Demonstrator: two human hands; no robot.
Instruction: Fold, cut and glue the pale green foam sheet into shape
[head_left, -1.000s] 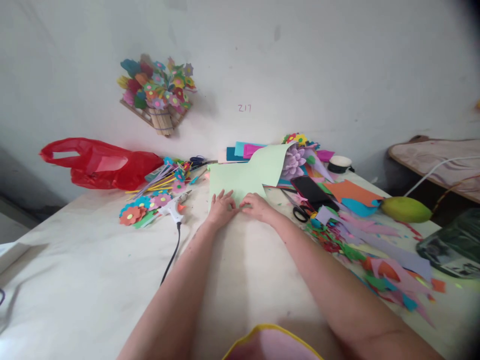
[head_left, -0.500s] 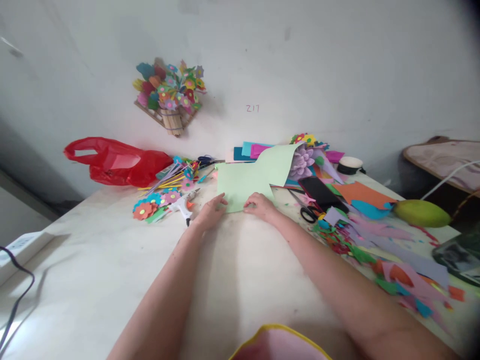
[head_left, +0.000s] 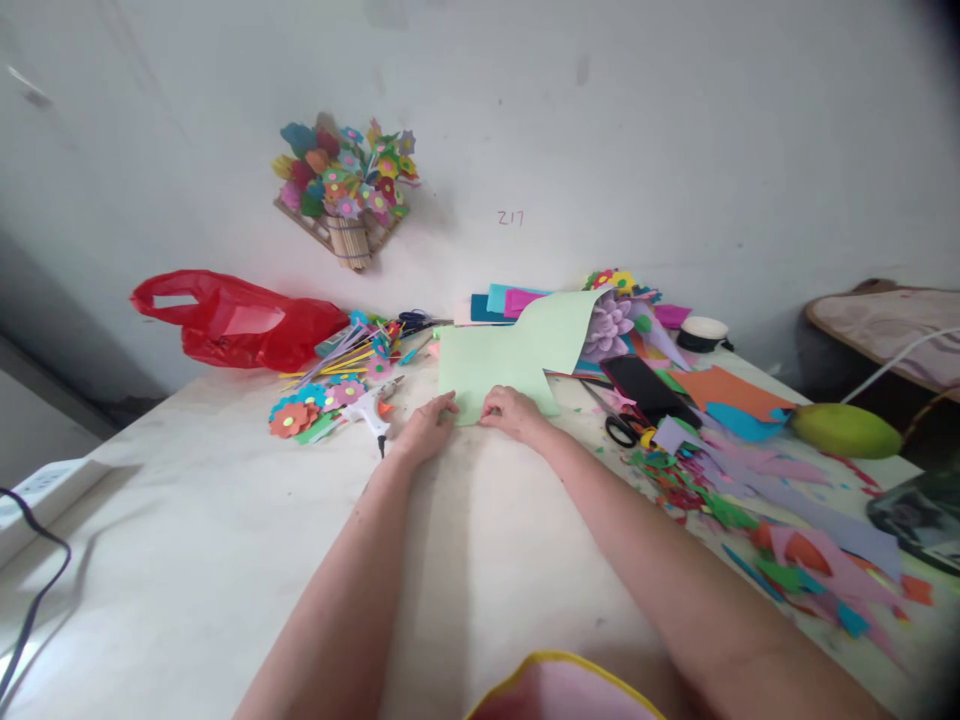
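A light green craft sheet (head_left: 491, 358) lies on the white table, its far right part curling up over other craft things. At its near left corner, my left hand (head_left: 429, 427) has fingers and thumb closed on the edge. My right hand (head_left: 513, 412) pinches the near edge just to the right, a short gap from the left hand. Both sets of fingertips are small and partly hidden. Left of my left hand lies a white hot glue gun (head_left: 370, 410), close to several foam flowers (head_left: 294, 418).
A red plastic bag (head_left: 247, 325) sits back left. Scissors (head_left: 619, 428), a black phone (head_left: 646, 390), an orange sheet (head_left: 735, 392), a yellow-green mango-like object (head_left: 846, 428) and colourful scraps (head_left: 817, 560) spread across the right. A power strip (head_left: 45, 500) is at the left edge.
My right hand has slid left along the sheet's near edge, closer to my left hand. My left hand stays at the corner. The whole view has shifted slightly.
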